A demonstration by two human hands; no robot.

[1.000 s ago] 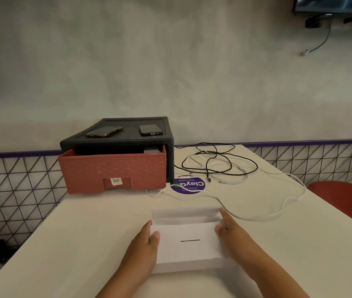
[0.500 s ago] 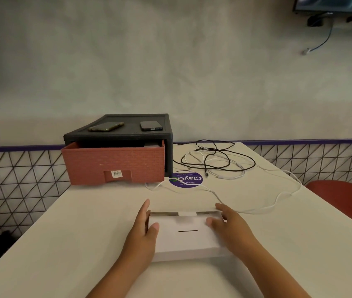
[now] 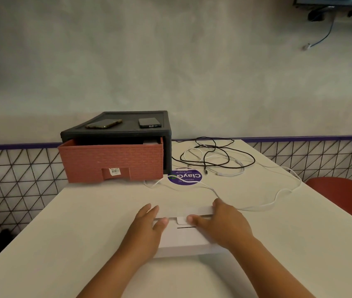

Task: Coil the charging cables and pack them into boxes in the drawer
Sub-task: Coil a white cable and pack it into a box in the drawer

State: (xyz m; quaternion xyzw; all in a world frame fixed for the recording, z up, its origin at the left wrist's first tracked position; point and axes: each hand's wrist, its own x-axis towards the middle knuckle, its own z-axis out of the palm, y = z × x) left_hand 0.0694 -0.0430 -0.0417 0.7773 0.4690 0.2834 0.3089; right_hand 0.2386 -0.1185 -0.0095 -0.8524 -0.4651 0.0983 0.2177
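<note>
Head camera shows left hand point(image 3: 147, 231) and right hand point(image 3: 224, 224) pressing flat-fingered on white box point(image 3: 183, 238), purple ClayGo sticker point(image 3: 184, 177) beyond.

Open approach to the drawer
Bare table point(image 3: 97, 211) leads to the drawer point(image 3: 110, 163); tangled cables point(image 3: 216, 160) clutter the right.

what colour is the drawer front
Reddish-brown with a brick-like pattern on the drawer front, seen in the head view.
</note>
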